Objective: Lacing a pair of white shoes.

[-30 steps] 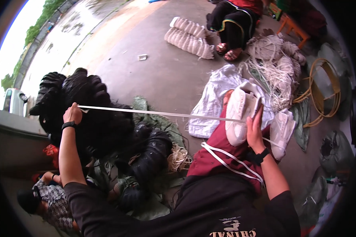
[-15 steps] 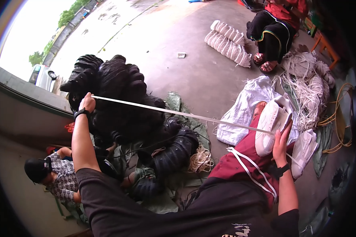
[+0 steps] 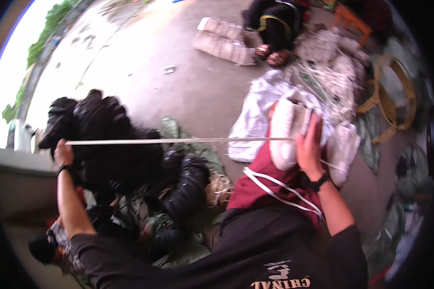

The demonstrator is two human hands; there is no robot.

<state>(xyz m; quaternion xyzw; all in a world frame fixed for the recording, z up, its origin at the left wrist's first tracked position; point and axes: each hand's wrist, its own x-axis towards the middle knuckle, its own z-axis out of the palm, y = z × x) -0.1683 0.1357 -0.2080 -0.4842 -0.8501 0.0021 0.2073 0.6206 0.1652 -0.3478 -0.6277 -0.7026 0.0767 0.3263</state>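
Note:
A flat white cord (image 3: 178,141) is stretched taut and nearly level between my hands. At its left end my left hand (image 3: 63,153), with a dark wristband, is closed on it in front of the black bundles. My right hand (image 3: 311,147) holds the other end between thumb and fingers, its fingers pointing away from me. Close beside that hand is a white sneaker (image 3: 283,137), over maroon trousers (image 3: 255,185) with a white drawstring. A second white sneaker (image 3: 343,149) is right of the hand, and a short length of cord runs toward it.
Black ribbed bundles (image 3: 111,144) are heaped at left, near a capped person (image 3: 43,248). A white woven sack (image 3: 250,120) lies beyond the trousers. Farther off are wrapped beige bundles (image 3: 226,45), loose pale cords (image 3: 330,62), a seated person's legs (image 3: 277,31) and yellowish hoops (image 3: 393,91).
The view has shifted, so most things sit farther left. The cord, slanting down to the right before, is now almost level. Both hands keep their hold on it.

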